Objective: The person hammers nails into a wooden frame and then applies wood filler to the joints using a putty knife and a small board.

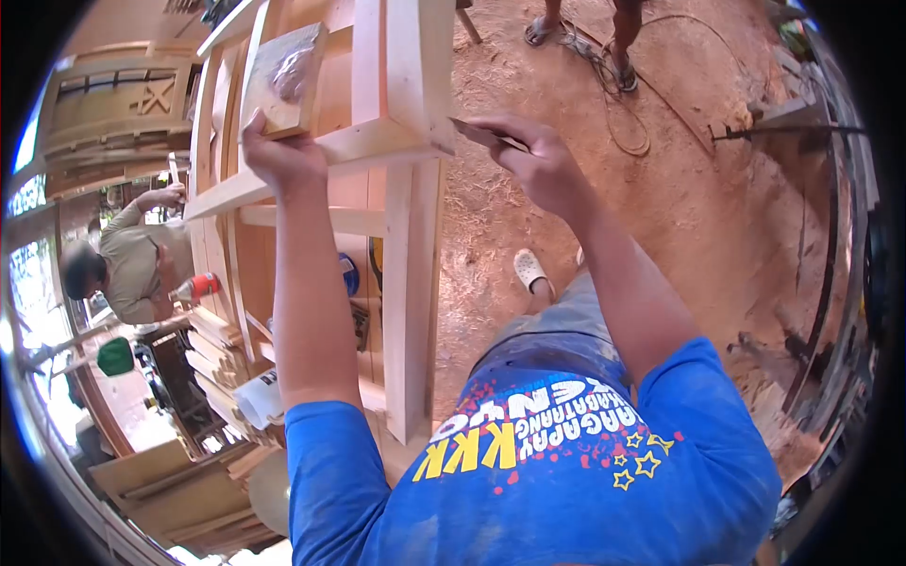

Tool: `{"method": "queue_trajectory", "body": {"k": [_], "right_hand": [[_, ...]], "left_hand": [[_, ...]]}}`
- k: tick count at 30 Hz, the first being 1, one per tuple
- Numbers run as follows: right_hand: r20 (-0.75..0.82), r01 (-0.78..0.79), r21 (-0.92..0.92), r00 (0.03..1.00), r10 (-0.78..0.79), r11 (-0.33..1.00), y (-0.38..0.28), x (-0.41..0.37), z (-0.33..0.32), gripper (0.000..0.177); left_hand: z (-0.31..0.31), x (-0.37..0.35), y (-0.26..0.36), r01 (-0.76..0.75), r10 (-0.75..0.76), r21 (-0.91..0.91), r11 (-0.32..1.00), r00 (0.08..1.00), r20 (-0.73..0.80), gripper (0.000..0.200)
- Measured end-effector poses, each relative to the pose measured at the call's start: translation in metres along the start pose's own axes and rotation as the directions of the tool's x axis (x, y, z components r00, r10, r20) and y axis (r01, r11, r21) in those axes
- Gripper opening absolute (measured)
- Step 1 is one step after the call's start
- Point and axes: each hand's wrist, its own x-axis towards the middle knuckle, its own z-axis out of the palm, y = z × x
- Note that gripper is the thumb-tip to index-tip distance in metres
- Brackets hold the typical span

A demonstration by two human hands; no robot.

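Note:
My left hand [286, 162] is closed around the lower edge of a small wooden board [262, 91]. A greyish-brown lump of putty [291, 74] sits on the board's face. In my right hand [540, 162] is a putty knife [475, 133], gripped with its blade pointing left. The blade tip is right at the outer corner of a pale wooden frame [408, 241]. My left forearm crosses over the frame, and the board overlaps its upper bars in this view.
Another person [142, 250] works at the left beside a red bottle [194, 287]. Stacked wood strips [215, 363] and a white container [258, 401] lie below. A second person's legs [625, 38] stand at the top, near a cable [630, 149] on the dirt floor [698, 203].

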Motion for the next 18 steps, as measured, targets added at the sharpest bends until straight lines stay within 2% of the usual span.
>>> {"method": "queue_trajectory", "body": {"k": [2,3,6,9,10,12,13,16,18], "right_hand": [[0.107,0.13,-0.007,0.986,-0.128,0.992,0.0,0.013,0.009,0.043],[0.07,0.261,-0.094,0.964,-0.255,0.961,0.008,0.014,0.013,0.043],[0.282,0.079,-0.081,0.958,-0.053,0.994,0.007,-0.002,0.004,0.04],[0.177,-0.243,0.139,0.96,0.217,0.96,0.023,-0.029,0.002,0.041],[0.098,-0.283,0.317,0.959,0.266,0.905,0.027,-0.039,0.006,0.042],[-0.031,-0.277,0.647,0.921,0.388,0.711,0.038,-0.058,0.019,0.044],[-0.016,-0.271,0.721,0.914,0.406,0.638,0.044,-0.059,0.027,0.048],[0.018,-0.233,0.848,0.911,0.413,0.477,0.042,-0.058,0.045,0.045],[0.062,-0.275,0.816,0.916,0.397,0.508,0.038,-0.048,0.048,0.04]], "left_hand": [[-0.002,0.011,-0.003,0.0,-0.002,0.032,0.999,0.999,0.037,0.04],[-0.007,0.021,-0.005,0.0,-0.003,0.047,0.999,0.998,0.059,0.04],[-0.011,0.03,-0.008,-0.004,0.0,0.055,0.998,0.997,0.079,0.04],[-0.014,0.024,-0.009,-0.02,0.016,0.049,0.999,0.996,0.083,0.039],[-0.014,0.023,-0.01,-0.018,0.016,0.033,0.999,0.997,0.08,0.039],[-0.014,0.023,-0.009,-0.017,0.016,0.005,1.0,0.997,0.079,0.039],[-0.014,0.022,-0.009,-0.006,0.007,-0.007,1.0,0.996,0.085,0.04],[-0.017,0.026,-0.01,0.0,0.006,-0.054,0.999,0.993,0.115,0.043],[-0.021,0.03,-0.01,-0.006,0.017,-0.067,0.998,0.988,0.156,0.045]]}}
